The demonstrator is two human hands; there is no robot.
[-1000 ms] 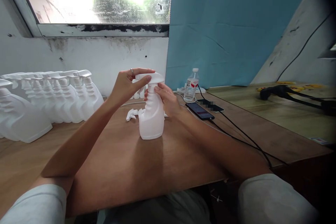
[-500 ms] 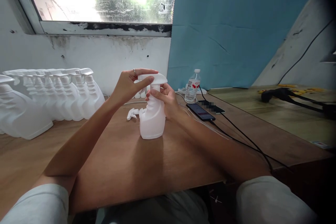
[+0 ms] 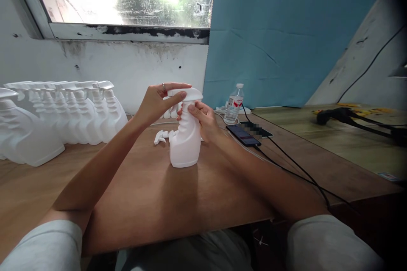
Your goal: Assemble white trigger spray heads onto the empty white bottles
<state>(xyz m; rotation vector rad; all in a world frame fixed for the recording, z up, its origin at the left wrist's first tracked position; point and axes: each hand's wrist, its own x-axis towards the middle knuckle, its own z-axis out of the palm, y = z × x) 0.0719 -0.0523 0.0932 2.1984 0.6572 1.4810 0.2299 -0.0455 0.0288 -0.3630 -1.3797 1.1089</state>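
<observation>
A white spray bottle (image 3: 185,148) stands upright on the brown table, with a white spray head (image 3: 193,94) on its neck. My left hand (image 3: 159,100) grips the spray head from the left, thumb in front and fingers over the top. Around the bottle's neck, from the right, my right hand (image 3: 204,120) is closed, its thumb on the front. Loose white spray heads (image 3: 161,136) lie just left of and behind the bottle, partly hidden by it.
Several white spray bottles (image 3: 79,114) stand in a row at the left. Behind on the right are a clear water bottle (image 3: 233,106), a phone (image 3: 243,135), a second dark device and black cables (image 3: 295,163). A window and blue sheet are beyond.
My right thumb has moved up slightly and onto the front of the bottle's neck. The left hand and the bottle are nearly where they were.
</observation>
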